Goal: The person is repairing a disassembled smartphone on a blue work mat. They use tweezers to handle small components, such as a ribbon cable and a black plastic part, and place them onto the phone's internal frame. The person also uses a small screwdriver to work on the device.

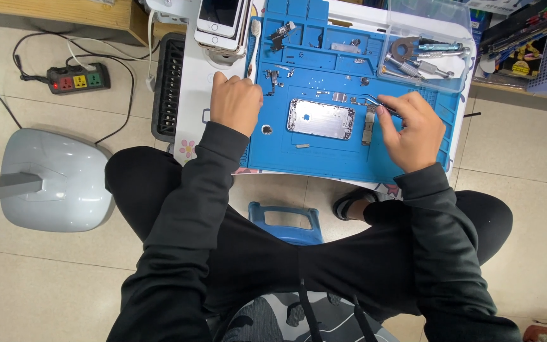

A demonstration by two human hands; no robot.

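Observation:
A silver phone back housing lies face down in the middle of the blue work mat. My right hand is just right of it and grips thin metal tweezers, whose tips point left toward small parts above the housing. A small circuit board lies between the housing and that hand. My left hand rests curled at the mat's left edge, holding nothing that I can see. Small screws and brackets are scattered on the mat's upper part.
A stack of phones and a white toothbrush lie at the upper left of the small white table. A clear tray with metal tools sits upper right. A power strip and a grey lamp base are on the floor at left.

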